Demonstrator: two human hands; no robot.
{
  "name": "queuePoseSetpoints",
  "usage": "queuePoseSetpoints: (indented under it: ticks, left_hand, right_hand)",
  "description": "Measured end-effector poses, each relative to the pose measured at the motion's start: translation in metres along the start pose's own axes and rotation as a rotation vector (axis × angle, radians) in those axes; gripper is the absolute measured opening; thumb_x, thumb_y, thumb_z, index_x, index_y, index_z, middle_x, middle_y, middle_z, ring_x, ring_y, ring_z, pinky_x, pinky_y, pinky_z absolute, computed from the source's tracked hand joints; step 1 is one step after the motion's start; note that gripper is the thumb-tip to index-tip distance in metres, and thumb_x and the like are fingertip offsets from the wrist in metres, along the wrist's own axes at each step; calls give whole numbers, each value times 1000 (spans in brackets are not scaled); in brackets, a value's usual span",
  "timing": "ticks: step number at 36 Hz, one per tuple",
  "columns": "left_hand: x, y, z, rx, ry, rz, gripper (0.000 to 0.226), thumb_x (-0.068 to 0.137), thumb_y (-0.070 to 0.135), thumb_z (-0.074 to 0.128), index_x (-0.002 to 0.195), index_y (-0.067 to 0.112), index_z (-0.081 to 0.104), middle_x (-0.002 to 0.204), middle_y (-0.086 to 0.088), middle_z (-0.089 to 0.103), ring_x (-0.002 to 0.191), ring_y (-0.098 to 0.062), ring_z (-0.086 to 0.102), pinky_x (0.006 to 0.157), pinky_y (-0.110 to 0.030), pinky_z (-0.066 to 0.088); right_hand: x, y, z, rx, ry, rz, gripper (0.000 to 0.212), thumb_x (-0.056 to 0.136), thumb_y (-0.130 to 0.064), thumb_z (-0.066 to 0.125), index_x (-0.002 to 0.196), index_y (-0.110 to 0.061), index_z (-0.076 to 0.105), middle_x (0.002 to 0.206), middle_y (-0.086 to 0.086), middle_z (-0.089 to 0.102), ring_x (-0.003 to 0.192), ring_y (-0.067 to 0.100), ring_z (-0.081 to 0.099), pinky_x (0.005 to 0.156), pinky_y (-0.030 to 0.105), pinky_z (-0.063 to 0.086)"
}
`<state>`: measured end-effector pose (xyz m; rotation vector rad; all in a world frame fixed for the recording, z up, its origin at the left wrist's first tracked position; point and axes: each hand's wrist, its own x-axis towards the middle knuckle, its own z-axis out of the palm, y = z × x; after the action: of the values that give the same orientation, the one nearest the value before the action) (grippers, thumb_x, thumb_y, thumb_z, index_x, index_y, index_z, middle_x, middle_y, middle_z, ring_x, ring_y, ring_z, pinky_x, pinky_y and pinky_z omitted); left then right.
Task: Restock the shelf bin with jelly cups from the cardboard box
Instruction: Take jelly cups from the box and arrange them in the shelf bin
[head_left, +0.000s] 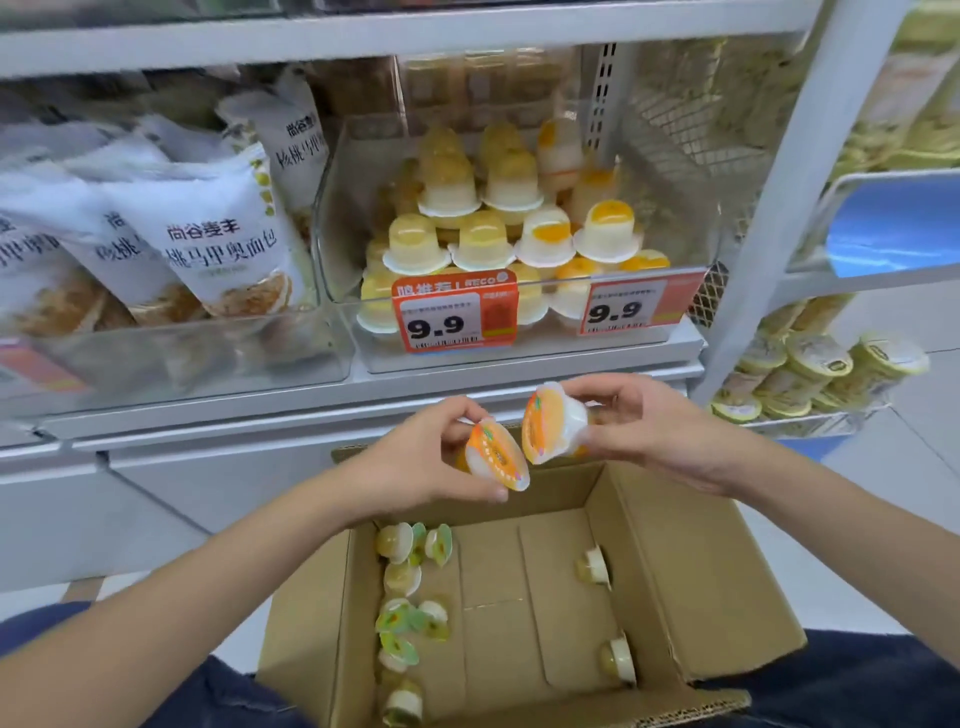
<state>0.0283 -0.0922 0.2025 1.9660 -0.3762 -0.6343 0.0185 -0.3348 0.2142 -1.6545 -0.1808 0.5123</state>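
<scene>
My left hand (421, 457) grips an orange-lidded jelly cup (496, 457) above the open cardboard box (701, 571). Close beside it, my right hand (654, 431) holds a second orange-lidded jelly cup (553, 427). Both cups are tilted with their lids facing me. Straight above them stands the clear shelf bin (343, 218), stacked with several yellow and orange jelly cups (511, 234). Several green-lidded cups (405, 592) lie along the left side of the box floor, and two more cups (597, 566) lie on the right.
Bags of bread (208, 249) fill the clear bin on the left. Two red 9.9 price tags (454, 312) hang on the jelly bin's front. A white shelf post (779, 208) rises on the right, with tubs (815, 369) stacked on a wire shelf beyond it.
</scene>
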Motion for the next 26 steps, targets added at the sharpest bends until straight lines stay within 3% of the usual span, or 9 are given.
queuePoseSetpoints:
  ticks: [3, 6, 10, 12, 16, 21, 26]
  left_hand:
    - [-8, 9, 7, -176, 17, -32, 41, 72, 27, 80, 104, 16, 59, 88, 3, 73, 83, -11, 66, 78, -29, 50]
    - [-9, 20, 15, -426, -19, -46, 36, 80, 21, 69, 112, 9, 56, 88, -1, 69, 76, -7, 64, 72, -23, 52]
    - [-9, 19, 20, -826, -44, -84, 48, 81, 16, 69, 124, 3, 50, 113, -19, 65, 104, -31, 65, 85, -45, 55]
    - [-9, 18, 19, -960, -60, -90, 51, 79, 15, 74, 123, 5, 51, 116, -22, 65, 107, -37, 63, 83, -43, 56]
    - [-5, 18, 18, -1064, -15, -95, 48, 75, 7, 71, 119, 4, 52, 109, -19, 68, 104, -35, 65, 75, -30, 57]
    - [-3, 15, 17, -1143, -16, -93, 87, 46, 15, 94, 122, -1, 54, 111, -22, 67, 99, -32, 67, 73, -30, 57]
    - [-4, 14, 17, -1148, -102, -72, 70, 50, 15, 92, 113, 0, 64, 114, -24, 64, 99, -31, 67, 75, -34, 58]
  right_hand:
    - [-5, -18, 10, -157, 15, -133, 40, 78, 2, 68, 111, -20, 67, 112, -3, 69, 105, 6, 61, 90, 25, 52]
    - [-5, -24, 18, -154, 19, -197, 41, 78, 6, 66, 112, -18, 66, 112, -2, 68, 104, 7, 62, 87, 20, 49]
    - [1, -28, 18, -201, -9, -204, 40, 80, 3, 69, 113, -18, 65, 114, 2, 67, 107, 17, 62, 94, 20, 48]
    - [3, -28, 17, -201, -32, -195, 39, 83, 4, 67, 116, -16, 64, 117, 3, 65, 110, 17, 61, 95, 21, 48]
    - [8, -26, 20, -159, -16, -240, 40, 83, 3, 68, 118, -15, 62, 115, -3, 65, 110, 14, 61, 95, 20, 47]
    - [13, -26, 24, -186, -68, -266, 42, 81, -5, 69, 120, -17, 60, 109, -15, 64, 105, 7, 60, 92, 18, 46]
    - [12, -25, 23, -355, -119, -247, 61, 75, -19, 78, 129, -32, 52, 126, -22, 55, 123, 4, 50, 102, 21, 41]
